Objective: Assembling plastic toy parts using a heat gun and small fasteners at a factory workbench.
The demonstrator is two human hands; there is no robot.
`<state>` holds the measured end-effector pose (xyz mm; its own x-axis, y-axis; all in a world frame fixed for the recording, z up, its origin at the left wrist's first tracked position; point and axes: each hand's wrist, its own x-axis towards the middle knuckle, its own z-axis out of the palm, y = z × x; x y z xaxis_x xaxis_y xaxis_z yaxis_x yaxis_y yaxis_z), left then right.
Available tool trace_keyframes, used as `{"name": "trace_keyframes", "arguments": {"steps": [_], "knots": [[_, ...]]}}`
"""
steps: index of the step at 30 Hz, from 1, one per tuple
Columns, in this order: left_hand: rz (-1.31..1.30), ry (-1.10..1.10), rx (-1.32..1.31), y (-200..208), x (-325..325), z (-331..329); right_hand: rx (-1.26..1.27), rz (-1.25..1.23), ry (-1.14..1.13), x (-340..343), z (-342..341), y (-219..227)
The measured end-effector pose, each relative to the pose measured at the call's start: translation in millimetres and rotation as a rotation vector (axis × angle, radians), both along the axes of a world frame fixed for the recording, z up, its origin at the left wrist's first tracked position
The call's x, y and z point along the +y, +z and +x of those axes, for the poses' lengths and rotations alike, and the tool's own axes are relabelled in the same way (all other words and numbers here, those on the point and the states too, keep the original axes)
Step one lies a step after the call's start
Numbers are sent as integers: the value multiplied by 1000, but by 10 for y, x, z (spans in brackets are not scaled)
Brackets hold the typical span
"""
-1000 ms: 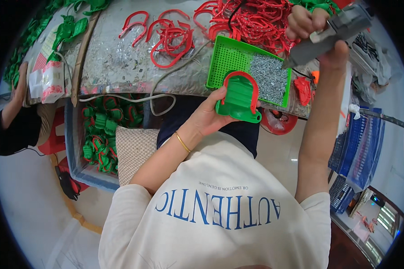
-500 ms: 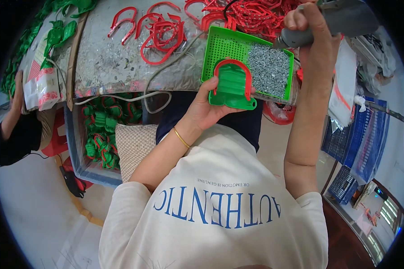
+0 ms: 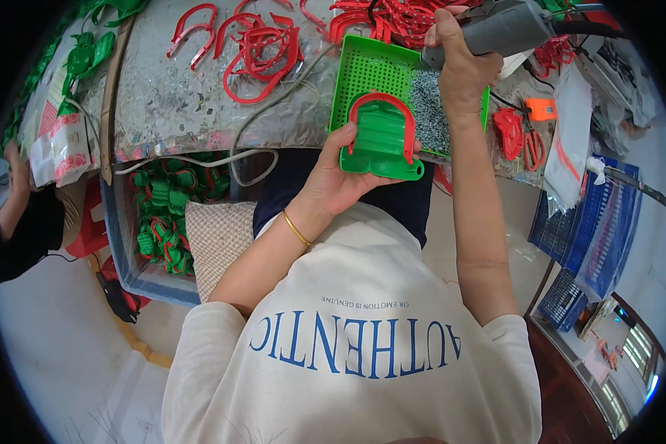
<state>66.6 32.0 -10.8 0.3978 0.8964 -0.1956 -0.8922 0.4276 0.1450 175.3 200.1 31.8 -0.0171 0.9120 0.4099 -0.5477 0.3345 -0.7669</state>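
A green plastic piece with a ribbed face and a red U-shaped clip seated around its arched top was held in the left hand, tilted over the near edge of the tabletop, its flat base pointing toward the person. A grey power screwdriver was gripped in the right hand, lying roughly level above a green perforated tray that held a heap of small silver screws

Left hand closed, forearm angled up; right hand fisted, arm extended.
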Motion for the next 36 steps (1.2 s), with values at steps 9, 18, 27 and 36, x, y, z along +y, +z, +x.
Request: {"name": "trace_keyframes", "arguments": {"steps": [9, 18, 27, 36], "knots": [[-14, -9, 10, 32, 11, -7, -347, -27, -208, -8, -30, -76], [-12, -2, 8, 46, 5, -13, -157, -154, -128, 37, -97, -188], [-28, -3, -8, 59, 3, -24, -397, -51, -248, 4, -20, -160], [7, 19, -21, 54, 7, -9, -210, 7, -166, 14, 14, 78]]}}
